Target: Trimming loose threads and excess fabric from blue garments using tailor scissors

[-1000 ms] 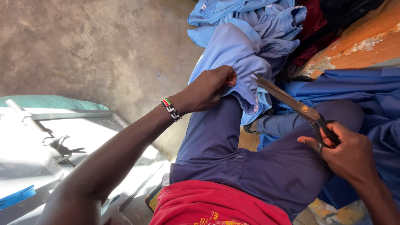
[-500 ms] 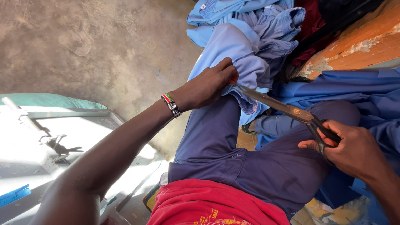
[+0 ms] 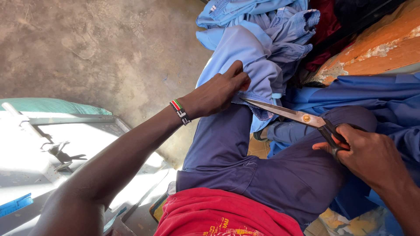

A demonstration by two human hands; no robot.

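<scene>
Scissors [image 3: 292, 114] lie across your lap, long axis running from the dark handles in your right hand [image 3: 369, 155], closed around them, up-left to the tips at the light blue garment [image 3: 245, 57]. Your left hand [image 3: 218, 92] pinches a fold of that cloth just beside the slightly parted blades, above your navy-trousered thigh [image 3: 227, 144]. A beaded wristband [image 3: 180, 112] in red, white, green and black circles your left wrist.

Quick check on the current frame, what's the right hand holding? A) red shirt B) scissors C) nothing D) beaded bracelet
B: the right hand grips the dark handles of the scissors, whose blades point at the edge of the light blue garment that the left hand pinches.
</scene>
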